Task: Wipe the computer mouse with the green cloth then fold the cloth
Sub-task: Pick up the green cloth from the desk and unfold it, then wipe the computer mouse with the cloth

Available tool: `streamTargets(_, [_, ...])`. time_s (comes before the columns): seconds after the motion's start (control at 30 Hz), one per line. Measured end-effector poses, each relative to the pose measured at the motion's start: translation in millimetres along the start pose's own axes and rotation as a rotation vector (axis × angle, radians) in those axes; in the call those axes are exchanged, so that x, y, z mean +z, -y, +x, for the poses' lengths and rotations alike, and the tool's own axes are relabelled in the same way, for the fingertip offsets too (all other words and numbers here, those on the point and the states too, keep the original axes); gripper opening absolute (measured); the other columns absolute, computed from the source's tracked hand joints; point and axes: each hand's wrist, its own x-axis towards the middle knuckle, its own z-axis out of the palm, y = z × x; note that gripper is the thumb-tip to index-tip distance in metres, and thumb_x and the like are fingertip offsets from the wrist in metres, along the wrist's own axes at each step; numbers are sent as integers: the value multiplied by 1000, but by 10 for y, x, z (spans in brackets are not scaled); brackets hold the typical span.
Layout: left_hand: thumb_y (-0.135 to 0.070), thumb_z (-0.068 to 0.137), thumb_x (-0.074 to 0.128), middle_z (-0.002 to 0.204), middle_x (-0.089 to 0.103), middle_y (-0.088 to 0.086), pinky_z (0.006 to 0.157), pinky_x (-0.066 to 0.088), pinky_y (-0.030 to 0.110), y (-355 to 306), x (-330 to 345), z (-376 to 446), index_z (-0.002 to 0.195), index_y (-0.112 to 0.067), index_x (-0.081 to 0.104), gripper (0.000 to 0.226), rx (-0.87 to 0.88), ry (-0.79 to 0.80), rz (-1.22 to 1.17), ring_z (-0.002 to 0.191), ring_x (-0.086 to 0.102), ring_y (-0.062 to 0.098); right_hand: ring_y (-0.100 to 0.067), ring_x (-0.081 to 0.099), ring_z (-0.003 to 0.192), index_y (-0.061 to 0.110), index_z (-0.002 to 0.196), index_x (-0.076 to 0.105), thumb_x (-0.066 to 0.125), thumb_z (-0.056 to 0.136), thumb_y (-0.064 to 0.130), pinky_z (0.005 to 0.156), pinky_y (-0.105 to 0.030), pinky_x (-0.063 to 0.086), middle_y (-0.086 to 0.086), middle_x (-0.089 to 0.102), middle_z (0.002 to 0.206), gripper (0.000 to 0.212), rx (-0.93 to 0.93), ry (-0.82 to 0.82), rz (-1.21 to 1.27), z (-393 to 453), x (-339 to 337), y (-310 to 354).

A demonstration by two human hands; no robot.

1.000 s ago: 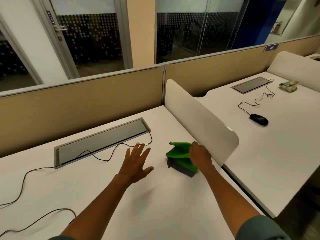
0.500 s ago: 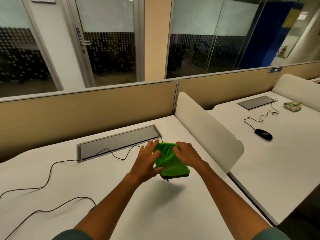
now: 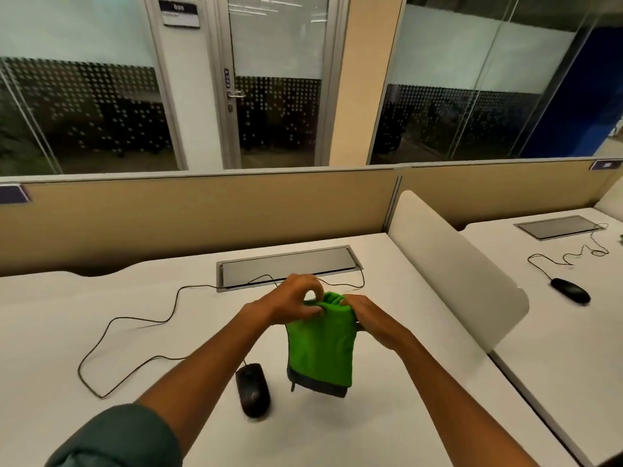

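Observation:
The green cloth [image 3: 320, 348] hangs in the air above the white desk [image 3: 101, 332], held by its top edge. My left hand [image 3: 293, 303] pinches the top left corner and my right hand [image 3: 367, 318] grips the top right. A dark band runs along the cloth's lower edge. The black computer mouse [image 3: 253, 389] lies on the desk just below and left of the cloth, untouched. Its cable [image 3: 135, 320] loops off to the left.
A grey cable hatch [image 3: 286, 266] is set into the desk behind my hands. A white divider panel [image 3: 455, 274] stands on the right. Beyond it, the neighbouring desk carries a second black mouse [image 3: 569, 290]. A beige partition [image 3: 202, 217] closes the back.
The cloth has been lifted off the desk and now hangs from both hands. The mouse it covered is uncovered. The camera has tilted up and nearer.

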Motion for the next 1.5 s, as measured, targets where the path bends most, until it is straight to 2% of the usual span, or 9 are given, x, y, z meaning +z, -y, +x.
streamTargets(0.13, [-16, 82, 71, 128, 62, 10, 93, 56, 37, -61, -77, -157, 89, -8, 67, 11, -6, 60, 1, 111, 59, 22, -32, 58, 108, 4, 117, 58, 28, 104, 23, 96, -48, 48, -25, 60, 119, 37, -15, 58, 46, -74, 215, 57])
streamTargets(0.23, [-15, 83, 69, 92, 65, 7, 75, 54, 37, -80, -128, -231, 87, -7, 68, 9, -10, 38, 24, 84, 59, 19, -16, 67, 97, 27, 107, 66, 33, 101, 33, 77, -27, 56, -11, 68, 112, 34, 9, 59, 212, -145, 317, 84])
streamTargets(0.33, [-15, 82, 69, 80, 63, 9, 68, 51, 42, -88, -187, -336, 80, -9, 66, 7, -17, -14, 7, 74, 57, 21, -15, 66, 108, 34, 118, 64, 37, 96, 57, 83, -30, 55, -1, 70, 118, 42, -27, 111, 349, -187, 412, 25])
streamTargets(0.5, [-17, 84, 71, 78, 65, 10, 65, 50, 37, -63, -199, -428, 80, -14, 64, 8, -56, -53, -83, 72, 58, 21, -24, 62, 116, 29, 125, 57, 79, 74, 44, 92, -43, 54, -5, 66, 125, 57, -96, 153, 386, -190, 536, -155])
streamTargets(0.8, [-28, 89, 67, 118, 65, 11, 89, 55, 39, 150, 42, -659, 119, -21, 49, 35, -224, -143, -174, 105, 61, 26, -21, 71, 97, 23, 102, 71, 66, 77, 59, 76, -34, 58, -5, 75, 104, 44, -38, -33, 347, -187, 658, -290])
streamTargets(1.0, [-60, 88, 53, 162, 16, 6, 122, 17, 49, 424, 371, -1048, 153, -18, 13, 87, -319, -221, 184, 150, 12, 25, -30, 71, 92, 17, 96, 71, 64, 79, 55, 81, -46, 58, -9, 76, 95, 42, -19, -266, 390, -147, 551, -391])
streamTargets(1.3, [-85, 73, 41, 163, -15, 4, 121, -8, 48, 949, 1033, -1874, 153, -18, -8, 115, -542, -52, 270, 148, -21, 21, -15, 57, 71, 28, 82, 63, 55, 96, 33, 57, -23, 48, -1, 66, 76, 17, -220, -570, -4, -73, 424, -333])
streamTargets(1.4, [-91, 65, 40, 163, -15, 4, 121, -7, 48, 1050, 1224, -1988, 153, -17, -8, 124, -590, -6, 252, 148, -21, 21, 1, 56, 71, 28, 115, 62, 54, 97, 21, 62, -12, 45, 8, 69, 102, 21, -372, -528, -188, -3, 603, -396])
streamTargets(1.5, [-94, 59, 40, 163, -13, 3, 121, -7, 47, 1159, 1358, -2016, 153, -17, -6, 130, -606, 4, 240, 149, -18, 20, 10, 52, 115, 38, 138, 44, 49, 97, 13, 93, -10, 44, 27, 47, 139, 48, -433, -366, -368, 84, 949, -585])
